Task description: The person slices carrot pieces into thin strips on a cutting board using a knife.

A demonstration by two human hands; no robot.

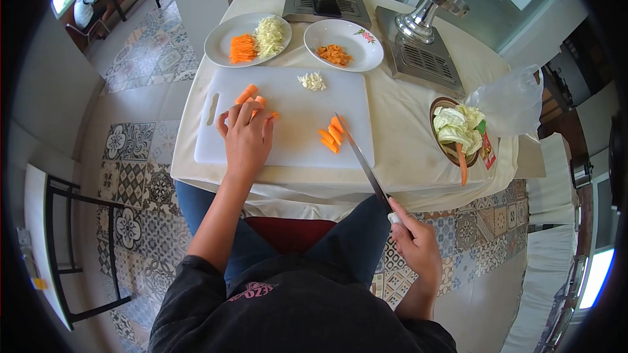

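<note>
The left hand [247, 140] is at the carrot chunks [246, 94] on the white board [294, 147], its grip loosely curled; whether it pinches a piece is hidden. The right hand [418, 248] closes firmly round the handle of the knife [367, 168], slanting the blade beside cut carrot pieces [332, 134], probably to leave the left fingers clear. Separate heaps and plates likely stop the cuts mixing, while the bowl [439, 145] keeps cabbage [459, 125] off the board's working area. Pink shirt lettering [254, 291] seems to include "ZO"; the red packet's [488, 151] print is unreadable.
</note>
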